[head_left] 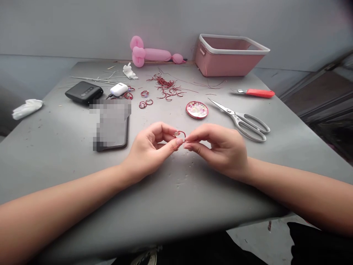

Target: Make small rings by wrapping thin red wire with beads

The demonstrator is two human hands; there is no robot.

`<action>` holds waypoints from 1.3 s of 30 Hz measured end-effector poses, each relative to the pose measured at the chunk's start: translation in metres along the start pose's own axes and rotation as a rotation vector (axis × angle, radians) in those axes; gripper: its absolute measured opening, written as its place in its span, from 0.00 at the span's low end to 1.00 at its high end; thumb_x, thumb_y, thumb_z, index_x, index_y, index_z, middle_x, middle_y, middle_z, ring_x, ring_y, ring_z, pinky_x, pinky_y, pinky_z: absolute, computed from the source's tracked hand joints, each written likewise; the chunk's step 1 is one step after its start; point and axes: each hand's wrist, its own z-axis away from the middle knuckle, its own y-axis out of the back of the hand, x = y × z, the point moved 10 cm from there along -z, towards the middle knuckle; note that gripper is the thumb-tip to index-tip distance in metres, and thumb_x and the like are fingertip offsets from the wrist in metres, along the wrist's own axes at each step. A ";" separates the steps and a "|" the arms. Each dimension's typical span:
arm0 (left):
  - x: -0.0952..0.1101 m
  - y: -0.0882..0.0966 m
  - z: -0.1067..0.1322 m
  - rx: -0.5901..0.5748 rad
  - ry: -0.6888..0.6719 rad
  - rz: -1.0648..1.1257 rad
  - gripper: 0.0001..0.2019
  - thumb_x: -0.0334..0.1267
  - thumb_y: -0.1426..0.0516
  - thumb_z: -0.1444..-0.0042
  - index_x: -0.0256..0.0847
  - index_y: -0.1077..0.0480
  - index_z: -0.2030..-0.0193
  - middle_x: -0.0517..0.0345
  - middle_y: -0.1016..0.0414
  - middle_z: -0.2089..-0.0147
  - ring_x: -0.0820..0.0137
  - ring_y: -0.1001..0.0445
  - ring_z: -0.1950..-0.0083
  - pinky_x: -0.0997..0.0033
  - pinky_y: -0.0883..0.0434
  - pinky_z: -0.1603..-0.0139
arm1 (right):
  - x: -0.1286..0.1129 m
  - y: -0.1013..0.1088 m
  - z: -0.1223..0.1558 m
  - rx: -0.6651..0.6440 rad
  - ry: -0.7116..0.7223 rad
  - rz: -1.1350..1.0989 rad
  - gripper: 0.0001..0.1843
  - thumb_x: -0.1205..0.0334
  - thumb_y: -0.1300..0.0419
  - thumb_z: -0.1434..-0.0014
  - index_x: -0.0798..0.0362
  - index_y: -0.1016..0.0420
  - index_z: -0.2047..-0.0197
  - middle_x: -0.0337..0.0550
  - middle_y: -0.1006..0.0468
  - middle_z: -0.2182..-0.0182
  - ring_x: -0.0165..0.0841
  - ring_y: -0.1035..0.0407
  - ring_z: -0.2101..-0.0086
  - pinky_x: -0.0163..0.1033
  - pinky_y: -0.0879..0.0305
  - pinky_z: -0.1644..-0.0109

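My left hand and my right hand meet over the middle of the grey table. Both pinch a small red wire ring between thumb and fingertips, the left on its left side, the right on its right end. A pale bead seems to sit on the ring by my left fingertip. Behind the hands lies a round red lid of pale beads. Finished red wire rings and a heap of red wire pieces lie farther back.
Steel scissors lie right of the lid, and a red-handled tool beyond them. A phone, a black power bank and a white earbud case lie on the left. A pink bin and pink balloon stand at the back.
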 end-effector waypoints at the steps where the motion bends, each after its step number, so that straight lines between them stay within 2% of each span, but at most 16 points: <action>1: 0.001 0.001 0.000 0.005 0.010 0.000 0.13 0.41 0.33 0.49 0.38 0.30 0.63 0.57 0.23 0.64 0.71 0.22 0.64 0.73 0.25 0.63 | 0.013 -0.001 -0.001 -0.007 -0.109 -0.126 0.01 0.63 0.35 0.41 0.49 0.24 0.64 0.38 0.20 0.70 0.30 0.25 0.70 0.36 0.27 0.64; 3: 0.003 -0.001 -0.001 -0.006 0.013 -0.012 0.12 0.41 0.33 0.48 0.38 0.30 0.64 0.56 0.22 0.64 0.71 0.22 0.64 0.74 0.25 0.64 | 0.033 -0.009 0.002 -0.044 -0.293 -0.348 0.05 0.62 0.33 0.44 0.50 0.24 0.64 0.37 0.21 0.70 0.29 0.25 0.71 0.35 0.27 0.66; 5: 0.003 -0.004 0.000 -0.032 0.015 -0.031 0.11 0.40 0.34 0.47 0.38 0.29 0.64 0.56 0.22 0.64 0.71 0.22 0.63 0.73 0.24 0.62 | 0.044 -0.016 0.005 -0.098 -0.397 -0.434 0.08 0.60 0.30 0.46 0.52 0.23 0.65 0.37 0.21 0.72 0.28 0.26 0.72 0.34 0.28 0.67; 9: 0.004 -0.005 0.002 -0.029 -0.026 -0.077 0.10 0.39 0.35 0.47 0.37 0.30 0.63 0.56 0.23 0.63 0.72 0.22 0.63 0.73 0.24 0.61 | 0.053 -0.022 0.007 -0.172 -0.489 -0.437 0.11 0.55 0.30 0.47 0.54 0.21 0.66 0.38 0.21 0.73 0.28 0.28 0.73 0.33 0.30 0.68; 13: 0.009 -0.006 0.005 -0.027 -0.109 -0.109 0.07 0.37 0.38 0.42 0.38 0.30 0.60 0.55 0.23 0.61 0.71 0.22 0.59 0.72 0.23 0.56 | 0.059 -0.031 0.009 -0.236 -0.580 -0.566 0.13 0.54 0.30 0.47 0.55 0.22 0.66 0.38 0.21 0.73 0.26 0.28 0.73 0.33 0.30 0.68; 17: 0.012 -0.007 0.006 -0.024 -0.130 -0.174 0.06 0.37 0.40 0.42 0.38 0.29 0.60 0.55 0.22 0.62 0.70 0.22 0.59 0.71 0.23 0.56 | 0.059 -0.035 0.008 -0.242 -0.604 -0.603 0.11 0.56 0.30 0.47 0.55 0.24 0.68 0.38 0.23 0.75 0.26 0.30 0.75 0.32 0.32 0.70; 20: 0.017 -0.009 0.009 -0.026 -0.160 -0.250 0.04 0.35 0.40 0.43 0.39 0.29 0.62 0.57 0.22 0.64 0.71 0.21 0.62 0.72 0.23 0.59 | 0.058 -0.034 0.009 -0.235 -0.633 -0.517 0.12 0.59 0.31 0.48 0.55 0.28 0.73 0.35 0.27 0.80 0.25 0.33 0.78 0.31 0.35 0.72; 23: 0.020 -0.013 0.010 -0.049 -0.178 -0.285 0.03 0.33 0.40 0.44 0.40 0.30 0.63 0.59 0.22 0.66 0.71 0.22 0.64 0.71 0.23 0.59 | 0.057 -0.033 0.011 -0.257 -0.640 -0.448 0.12 0.59 0.32 0.46 0.55 0.29 0.73 0.34 0.29 0.81 0.24 0.34 0.79 0.31 0.37 0.74; 25: 0.017 -0.009 0.009 -0.024 -0.144 -0.238 0.04 0.34 0.39 0.45 0.40 0.30 0.64 0.59 0.22 0.66 0.71 0.22 0.64 0.71 0.23 0.60 | 0.055 -0.033 0.010 -0.261 -0.607 -0.512 0.10 0.59 0.32 0.46 0.55 0.26 0.71 0.35 0.26 0.79 0.24 0.32 0.76 0.31 0.34 0.71; 27: 0.011 -0.003 0.006 0.011 -0.091 -0.146 0.06 0.37 0.38 0.45 0.39 0.30 0.64 0.58 0.23 0.66 0.71 0.23 0.64 0.72 0.24 0.61 | 0.053 -0.035 0.009 -0.270 -0.590 -0.666 0.10 0.57 0.31 0.46 0.55 0.22 0.67 0.37 0.23 0.74 0.25 0.29 0.74 0.31 0.31 0.69; 31: 0.003 -0.003 0.001 -0.025 -0.024 -0.017 0.08 0.38 0.37 0.45 0.38 0.30 0.64 0.57 0.23 0.66 0.72 0.23 0.64 0.73 0.26 0.61 | 0.055 -0.046 0.013 -0.334 -0.663 -0.895 0.09 0.57 0.32 0.43 0.55 0.20 0.64 0.38 0.21 0.72 0.25 0.27 0.73 0.30 0.28 0.70; 39: -0.003 -0.006 0.001 -0.069 0.038 -0.085 0.10 0.36 0.37 0.48 0.39 0.32 0.61 0.61 0.25 0.71 0.72 0.23 0.67 0.74 0.28 0.64 | 0.053 -0.047 0.012 -0.344 -0.682 -0.757 0.12 0.58 0.29 0.48 0.58 0.21 0.67 0.38 0.22 0.78 0.25 0.28 0.79 0.30 0.29 0.76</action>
